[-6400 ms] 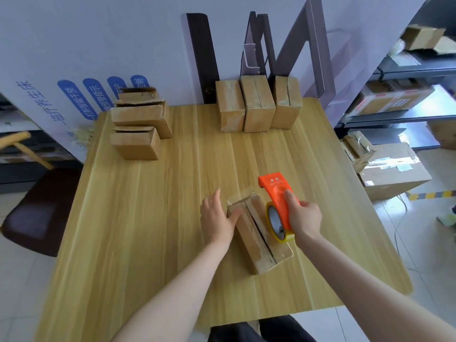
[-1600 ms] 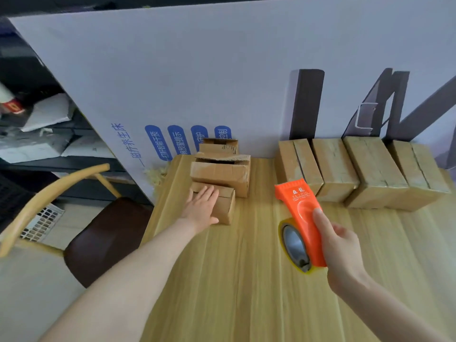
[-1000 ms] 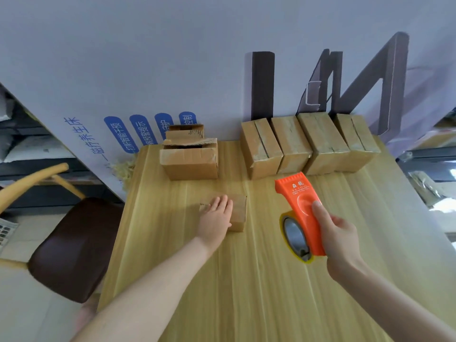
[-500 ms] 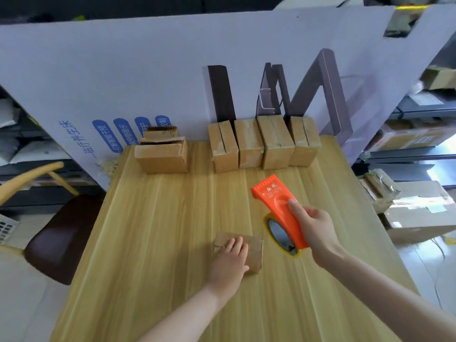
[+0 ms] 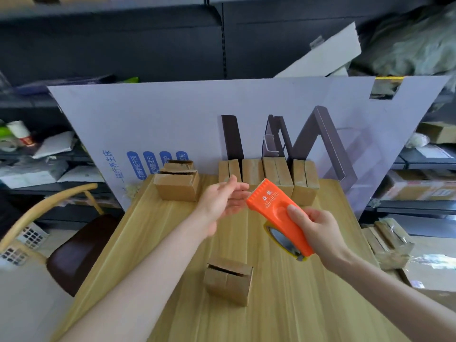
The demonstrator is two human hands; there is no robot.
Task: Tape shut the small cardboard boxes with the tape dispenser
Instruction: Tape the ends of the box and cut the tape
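1. In the head view, the right hand (image 5: 318, 228) is gripping the orange tape dispenser (image 5: 276, 213) by its rear half. The thumb is lying on the flat orange face and the fingers are curling round from underneath.
2. The dispenser is hanging in the air above the middle of the desk (image 5: 296, 304), well clear of the wood. Its toothed end is pointing up and toward the back edge.
3. The yellow tape roll (image 5: 281, 239) is showing under the orange body, just beside the right palm.
4. The left hand (image 5: 222, 198) is reaching across with its fingers straight and relaxed and the palm turned toward the dispenser. It is holding nothing. Its fingertips are lying just beside the toothed end, and I cannot tell whether they are touching it.
5. The small cardboard box (image 5: 228, 280) is sitting on the desk toward the front edge, about midway along it, below both hands and apart from them. Its top flaps are not lying quite flat, and a dark gap is showing along the top.
6. Four more boxes (image 5: 281, 171) are standing side by side along the back edge, pressing against one another and against the printed board (image 5: 172, 119) behind them.
7. At the back left corner a stack of brown boxes (image 5: 176, 187) is resting, the upper ones showing ragged flaps.
8. A chair (image 5: 79, 248) with a dark seat is standing beside the left edge of the desk.
9. Wrapped cartons (image 5: 387, 243) are lying on the floor off the right edge.
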